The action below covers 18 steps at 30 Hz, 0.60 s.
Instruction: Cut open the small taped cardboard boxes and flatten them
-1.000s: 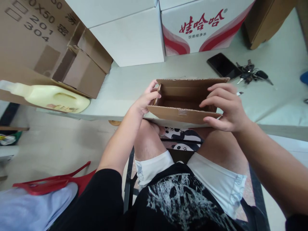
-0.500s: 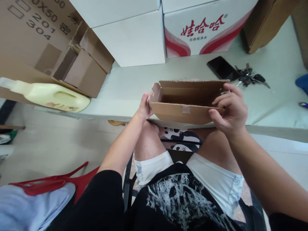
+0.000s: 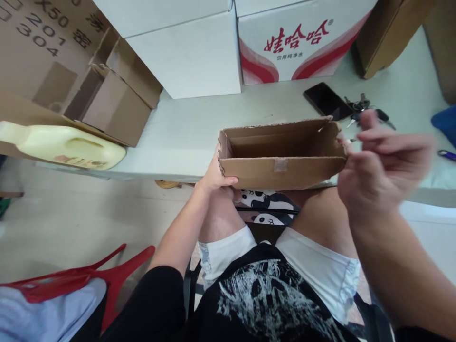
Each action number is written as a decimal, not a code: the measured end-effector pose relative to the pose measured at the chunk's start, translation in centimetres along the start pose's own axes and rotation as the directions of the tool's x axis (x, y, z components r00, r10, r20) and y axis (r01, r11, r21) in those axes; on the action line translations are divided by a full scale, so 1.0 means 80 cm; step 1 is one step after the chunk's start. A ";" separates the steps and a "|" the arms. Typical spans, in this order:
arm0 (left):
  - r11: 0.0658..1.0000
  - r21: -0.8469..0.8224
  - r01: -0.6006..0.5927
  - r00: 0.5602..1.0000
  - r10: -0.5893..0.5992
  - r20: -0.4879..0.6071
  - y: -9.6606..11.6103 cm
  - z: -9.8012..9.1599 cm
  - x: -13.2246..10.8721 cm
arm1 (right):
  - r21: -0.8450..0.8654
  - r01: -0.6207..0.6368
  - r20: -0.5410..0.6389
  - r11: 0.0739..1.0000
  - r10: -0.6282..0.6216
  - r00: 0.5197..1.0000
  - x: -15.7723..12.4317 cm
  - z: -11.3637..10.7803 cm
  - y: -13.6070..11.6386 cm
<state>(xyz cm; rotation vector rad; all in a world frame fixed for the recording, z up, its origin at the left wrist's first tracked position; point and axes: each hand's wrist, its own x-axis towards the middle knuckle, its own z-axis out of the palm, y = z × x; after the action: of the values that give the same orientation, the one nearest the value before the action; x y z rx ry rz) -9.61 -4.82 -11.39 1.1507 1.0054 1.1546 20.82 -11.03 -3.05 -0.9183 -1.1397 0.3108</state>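
A small brown cardboard box (image 3: pixel 285 172) with an uncovered top sits at the table's front edge, above my knees. A strip of clear tape marks its near wall. My left hand (image 3: pixel 215 172) grips its left end, thumb on the near side and the other fingers partly hidden behind the end wall. Just off the box's right end, my right hand (image 3: pixel 383 161) is raised and blurred by motion, its fingers partly spread with nothing seen in them. The right end wall of the box has a ragged edge.
A black phone (image 3: pixel 327 100) and a bunch of keys (image 3: pixel 361 105) lie beyond the box. White cartons (image 3: pixel 192 61) stand at the back. At the left are a yellow jug (image 3: pixel 71 146) and a larger cardboard box (image 3: pixel 117 104). A red chair (image 3: pixel 117 280) stands lower left.
My right hand has let go of the box's right end and moved right. The left hand's thumb has come round onto the near wall, and the box has tilted slightly.
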 end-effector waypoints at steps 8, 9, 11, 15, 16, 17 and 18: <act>0.957 -0.289 0.026 0.953 -0.112 -0.282 -0.006 -0.002 -0.027 | -0.006 -0.744 0.044 0.668 0.744 0.667 -0.073 -0.038 0.035; 0.957 -0.288 0.020 0.948 -0.110 -0.299 -0.005 -0.001 -0.031 | 0.011 -0.811 0.110 0.585 0.805 0.583 -0.085 -0.037 0.041; 0.962 -0.271 0.030 0.941 -0.119 -0.316 -0.005 0.000 -0.039 | 0.108 -0.870 0.224 0.481 0.841 0.492 -0.105 -0.031 0.046; 0.966 -0.248 0.068 0.937 -0.147 -0.316 -0.007 0.000 -0.058 | 0.345 -0.861 0.267 0.373 0.841 0.471 -0.120 -0.017 0.038; 0.967 -0.247 0.059 0.938 -0.139 -0.317 -0.007 0.000 -0.063 | 0.355 -0.871 0.281 0.339 0.850 0.445 -0.120 -0.016 0.035; 0.966 -0.253 0.047 0.939 -0.129 -0.319 -0.008 0.000 -0.068 | 0.347 -0.888 0.307 0.303 0.858 0.412 -0.119 -0.017 0.032; 0.964 -0.264 0.035 0.939 -0.123 -0.322 -0.009 0.000 -0.072 | 0.328 -0.905 0.343 0.269 0.859 0.380 -0.119 -0.020 0.029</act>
<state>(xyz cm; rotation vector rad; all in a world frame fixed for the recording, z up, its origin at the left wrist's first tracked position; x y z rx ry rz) -10.34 -10.56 -12.03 0.7144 1.1112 1.3995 18.71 -16.43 -11.06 -1.0214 -0.4248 1.5508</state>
